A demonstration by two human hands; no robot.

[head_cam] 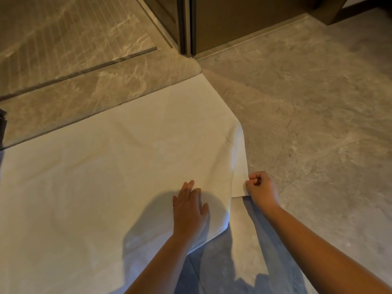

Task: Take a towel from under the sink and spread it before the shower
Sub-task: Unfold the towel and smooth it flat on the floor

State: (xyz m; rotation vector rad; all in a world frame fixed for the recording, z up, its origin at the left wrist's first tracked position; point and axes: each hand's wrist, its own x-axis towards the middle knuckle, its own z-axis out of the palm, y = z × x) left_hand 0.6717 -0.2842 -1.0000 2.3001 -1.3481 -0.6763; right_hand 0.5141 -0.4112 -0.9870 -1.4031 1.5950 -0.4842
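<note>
A large white towel (101,172) lies spread on the grey stone floor, its far edge running along the raised shower threshold (89,96). My left hand (189,211) rests flat on the towel near its right side, fingers together and extended. My right hand (262,188) is closed around the towel's right corner, which is folded over and lifted a little off the floor. The towel's near right edge is curled under beside my left wrist.
The shower floor (70,32) with a glass panel edge lies beyond the threshold at top left. A dark door frame (185,26) stands at top centre. Bare grey floor (318,115) stretches to the right. A dark object (2,126) sits at the left edge.
</note>
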